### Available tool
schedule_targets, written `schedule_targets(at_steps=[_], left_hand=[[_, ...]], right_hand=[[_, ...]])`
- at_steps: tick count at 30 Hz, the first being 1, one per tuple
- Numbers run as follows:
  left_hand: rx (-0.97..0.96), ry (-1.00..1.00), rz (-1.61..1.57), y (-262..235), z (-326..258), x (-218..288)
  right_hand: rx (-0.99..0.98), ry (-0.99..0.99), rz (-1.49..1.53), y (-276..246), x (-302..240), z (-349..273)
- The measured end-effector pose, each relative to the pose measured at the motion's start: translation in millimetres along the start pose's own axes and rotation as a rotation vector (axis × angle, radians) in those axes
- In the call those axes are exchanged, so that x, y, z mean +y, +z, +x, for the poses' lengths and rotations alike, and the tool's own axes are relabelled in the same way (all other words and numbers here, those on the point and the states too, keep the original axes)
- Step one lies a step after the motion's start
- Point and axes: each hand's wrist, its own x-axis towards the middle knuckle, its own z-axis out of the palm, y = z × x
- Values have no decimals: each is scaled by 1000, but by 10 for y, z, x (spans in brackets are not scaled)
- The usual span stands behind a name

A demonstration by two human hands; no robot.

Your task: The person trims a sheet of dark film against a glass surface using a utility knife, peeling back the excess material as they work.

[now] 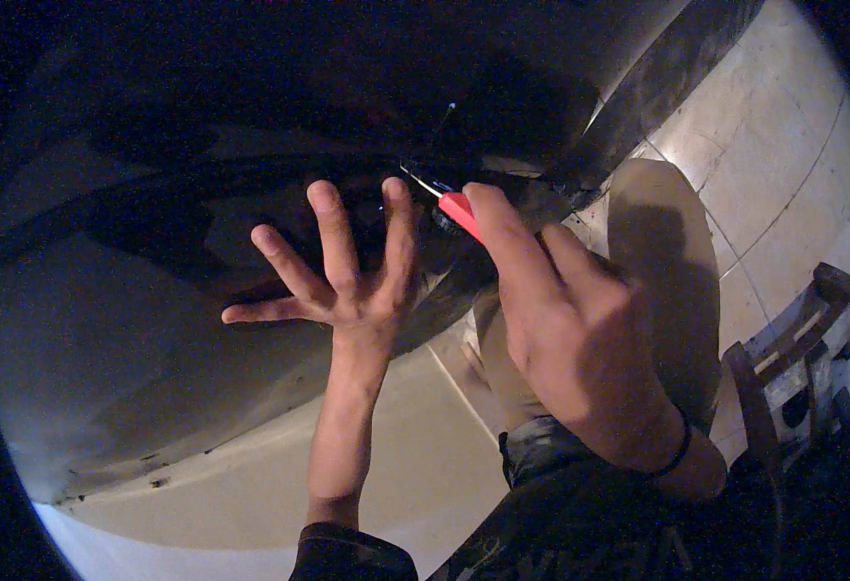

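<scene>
My right hand (570, 339) is closed round a red-handled tool (461, 211) with a thin, pointed metal end. The light is too dim to tell whether it is a knife or a screwdriver. Its tip points up and left at a dark seam or groove in a large, dark, curved panel (154, 358). My left hand (352, 281) is spread over the panel with its fingers apart and holds nothing. The fingertips lie just left of the tool's tip. Whether they press on the panel, I cannot tell. Much of the panel's upper part is lost in darkness.
Pale floor tiles (754, 165) stretch along the right side. My bent knee (662, 223) rises right of my right hand, close to the panel. A brown wooden frame, like a small stool (793, 358), stands at the lower right.
</scene>
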Motion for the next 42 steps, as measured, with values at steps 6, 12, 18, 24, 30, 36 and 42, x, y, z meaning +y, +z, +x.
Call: schedule_targets(at_steps=[6,12,18,24,30,36,42], left_hand=[[6,-51,-28,-17,13,64],[33,-34,-4,8,-7,18],[-12,-48,-46,-82,7,47],[12,-15,-55,-32,-28,-14],[-6,-21,-46,-38,6,48],[30,-28,-55,-23,16,69],[28,-16,-24,-3,-43,25]], right_hand=[[22,31,-111,10,-63,-18],[14,45,-159,30,-111,-3],[-30,47,-108,-9,-105,20],[-22,24,-114,30,-69,-4],[-18,45,-117,15,-31,-22],[3,31,-66,67,-15,8],[69,89,538,127,314,-217]])
